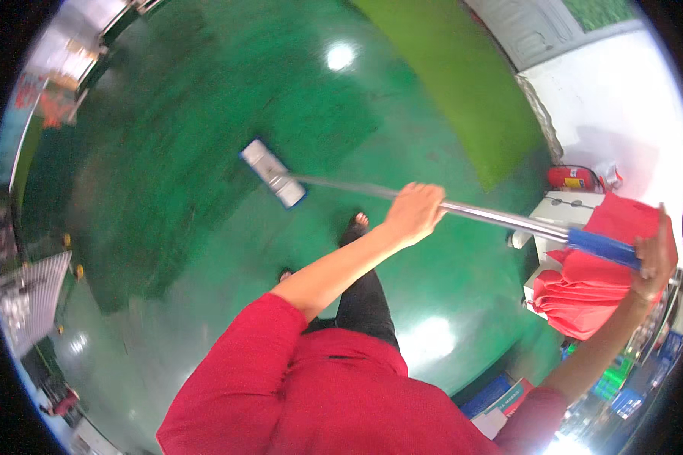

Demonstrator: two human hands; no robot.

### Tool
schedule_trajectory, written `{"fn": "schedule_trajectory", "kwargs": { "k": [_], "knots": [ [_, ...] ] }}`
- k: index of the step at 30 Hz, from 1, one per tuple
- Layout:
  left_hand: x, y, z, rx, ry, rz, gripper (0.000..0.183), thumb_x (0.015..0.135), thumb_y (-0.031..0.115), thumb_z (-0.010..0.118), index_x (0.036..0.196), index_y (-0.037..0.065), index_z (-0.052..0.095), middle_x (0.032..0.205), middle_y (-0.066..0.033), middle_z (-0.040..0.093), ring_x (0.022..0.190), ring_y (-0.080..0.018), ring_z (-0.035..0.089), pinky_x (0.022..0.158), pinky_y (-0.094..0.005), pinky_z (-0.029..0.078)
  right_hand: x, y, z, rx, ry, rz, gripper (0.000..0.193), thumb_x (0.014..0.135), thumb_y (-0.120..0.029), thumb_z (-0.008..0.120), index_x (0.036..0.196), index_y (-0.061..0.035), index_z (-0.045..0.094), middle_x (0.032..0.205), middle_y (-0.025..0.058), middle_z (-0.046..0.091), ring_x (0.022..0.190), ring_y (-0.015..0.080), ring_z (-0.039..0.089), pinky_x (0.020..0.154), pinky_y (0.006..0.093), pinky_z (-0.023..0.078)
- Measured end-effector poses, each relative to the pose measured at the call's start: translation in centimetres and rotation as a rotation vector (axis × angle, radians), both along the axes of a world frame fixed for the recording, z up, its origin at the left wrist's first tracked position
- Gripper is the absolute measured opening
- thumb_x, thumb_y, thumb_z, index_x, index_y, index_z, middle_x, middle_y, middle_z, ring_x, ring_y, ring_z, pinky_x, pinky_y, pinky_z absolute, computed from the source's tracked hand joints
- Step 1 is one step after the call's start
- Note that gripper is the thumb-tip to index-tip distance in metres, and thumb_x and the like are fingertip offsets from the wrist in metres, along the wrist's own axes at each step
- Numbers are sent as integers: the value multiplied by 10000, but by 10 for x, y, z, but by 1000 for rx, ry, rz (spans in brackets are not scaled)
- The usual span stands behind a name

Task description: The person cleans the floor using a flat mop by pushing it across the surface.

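Observation:
A flat mop with a white-and-blue head [272,172] rests on the shiny green floor [205,114] ahead of me. Its silver pole [501,219] runs back to the right and ends in a blue grip [601,248]. My left hand [415,211] is closed around the middle of the pole. My right hand [655,258] holds the blue grip at the pole's end. My foot [354,227] shows just below the pole, and my red sleeves fill the bottom of the view.
A lighter green mat [470,83] lies at the back right. A red fire extinguisher [573,178] stands by the white wall. Red cloth [592,296] is draped over a white unit [561,206] on the right. Clutter lines the left edge.

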State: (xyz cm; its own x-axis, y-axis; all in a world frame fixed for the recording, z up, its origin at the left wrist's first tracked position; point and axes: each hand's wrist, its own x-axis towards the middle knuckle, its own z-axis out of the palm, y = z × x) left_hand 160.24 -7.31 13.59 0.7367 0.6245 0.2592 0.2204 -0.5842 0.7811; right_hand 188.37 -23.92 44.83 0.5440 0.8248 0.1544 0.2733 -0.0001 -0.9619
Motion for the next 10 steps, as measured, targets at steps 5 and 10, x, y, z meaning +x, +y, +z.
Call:
{"fn": "schedule_trajectory", "kwargs": {
  "k": [5,10],
  "knots": [
    [-228,-50,-58,-281,511,280,177,741,178,586,852,47,542,848,-148,560,843,-331,524,788,-444,378,-172,66,-168,-195,446,149,253,821,-170,520,1007,1,522,575,-9,479,400,61,394,384,213,322],
    [-460,-128,-136,-370,795,985,296,726,162,596,1001,98,508,1046,-140,500,1053,-292,447,880,-441,339,-445,80,-271,-517,532,566,185,786,-134,608,969,-109,614,673,-4,571,524,58,483,457,197,395]
  ]
}}
